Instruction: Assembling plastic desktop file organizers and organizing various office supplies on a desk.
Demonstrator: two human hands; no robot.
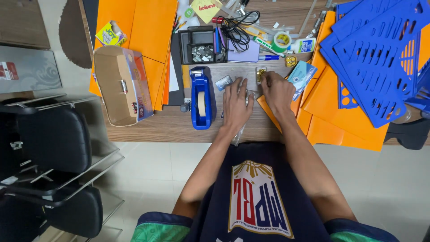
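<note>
Beyond the fingertips, one black desk tray (pixel 200 47) holds a heap of small silver clips, and an open cardboard box (pixel 122 85) lies on its side far off the left hand (pixel 236 105). That hand presses flat, fingers slightly spread, on one clear plastic sleeve (pixel 244 121). The right hand (pixel 277 89) pinches one small gold, shiny clip (pixel 260 73) at its fingertips.

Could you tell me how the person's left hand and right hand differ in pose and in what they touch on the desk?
The left hand lies flat, fingers spread, pressing a clear plastic bag onto the wooden desk; the right hand is curled, its fingertips pinching a small gold-coloured item. The left hand sits nearer the blue tape dispenser; the right hand rests over orange card. Both are bare and close together.
</note>
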